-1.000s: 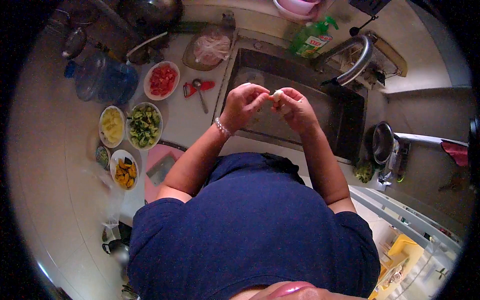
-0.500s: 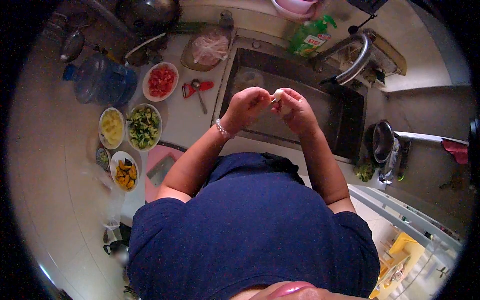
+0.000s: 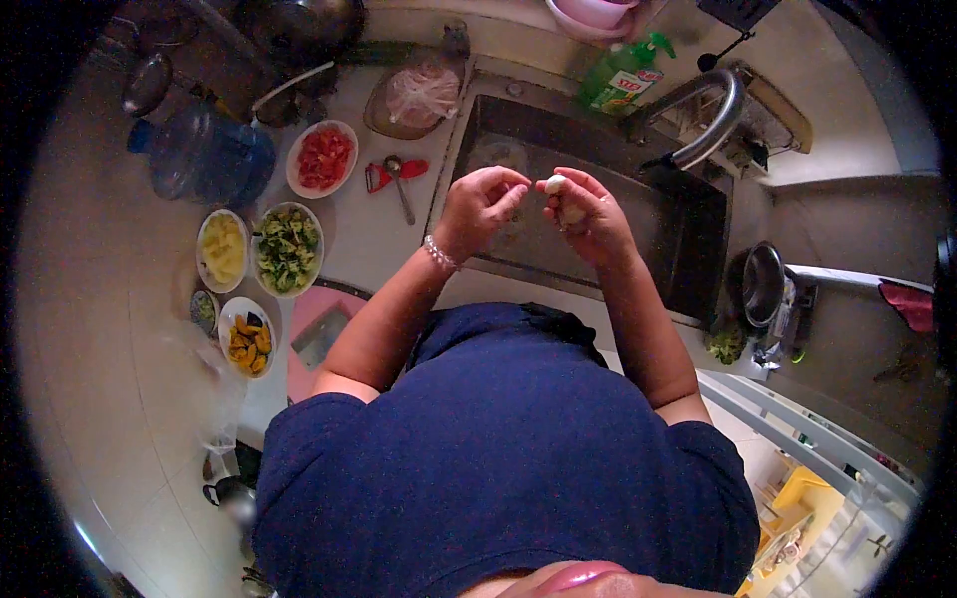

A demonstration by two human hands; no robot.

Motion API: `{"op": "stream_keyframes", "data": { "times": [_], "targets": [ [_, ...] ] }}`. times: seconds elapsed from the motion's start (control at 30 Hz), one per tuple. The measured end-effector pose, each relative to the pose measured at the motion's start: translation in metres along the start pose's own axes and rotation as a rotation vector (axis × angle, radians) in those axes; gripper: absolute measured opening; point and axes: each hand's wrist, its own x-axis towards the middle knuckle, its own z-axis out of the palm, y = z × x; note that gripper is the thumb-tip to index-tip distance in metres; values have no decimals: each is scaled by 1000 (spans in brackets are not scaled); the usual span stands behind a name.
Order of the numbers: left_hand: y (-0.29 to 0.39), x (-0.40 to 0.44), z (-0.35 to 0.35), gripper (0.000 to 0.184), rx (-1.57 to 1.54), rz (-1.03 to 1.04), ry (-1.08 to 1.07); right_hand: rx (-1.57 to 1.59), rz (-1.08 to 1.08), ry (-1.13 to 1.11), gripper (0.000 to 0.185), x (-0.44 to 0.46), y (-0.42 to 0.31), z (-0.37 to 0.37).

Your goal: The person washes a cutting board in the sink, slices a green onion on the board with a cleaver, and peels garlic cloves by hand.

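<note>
grips a small white piece (image 3: 555, 184) between the thumb and fingers of the right hand (image 3: 590, 217), above the middle of the sink (image 3: 653, 229), with the lower fingers curled about something pale and too small to make out. holds the left hand (image 3: 482, 211) just beside, slightly apart from the piece, with thumb and forefinger bent close together; hard to say from this angle whether loose or pinched on a scrap. wears a beaded bracelet (image 3: 441, 253) on the left wrist and a navy t-shirt (image 3: 498, 439). faces a countertop (image 3: 364, 239) laid, near the sink's left edge, with a red peeler (image 3: 414, 169) under a metal spoon (image 3: 405, 202) and, by the sink's far left corner, with a plastic bag (image 3: 419, 97) of pale contents. lined farther left with a bowl of red chunks (image 3: 321, 193), a bowl of chopped greens (image 3: 289, 293), a bowl of pale yellow chunks (image 3: 221, 288) and a bowl of orange pieces (image 3: 223, 334). set, at the countertop's near edge, with a pink board (image 3: 317, 302), partly behind the left arm (image 3: 384, 309). flanked at the sink's far edge by a green pump bottle (image 3: 620, 82) and, past its near right corner, by a green floret (image 3: 726, 345) and a metal bowl (image 3: 765, 284).
</note>
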Motion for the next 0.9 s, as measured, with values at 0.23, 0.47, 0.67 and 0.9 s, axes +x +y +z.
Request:
{"op": "stream_keyframes", "data": {
  "times": [0.23,0.47,0.67,0.9],
  "targets": [
    [1,9,4,16,-153,-42,-140,-308,-90,-19,28,-4,1,3],
    [-4,13,2,15,-272,-106,-156,-364,-60,-21,28,-9,-4,10],
    [6,12,-2,17,-336,-149,-239,-422,-53,-22,28,-8,-6,12],
    [-6,14,-5,17,-276,-127,-246,-394,-3,-33,29,-9,-5,12]
  ]
}}
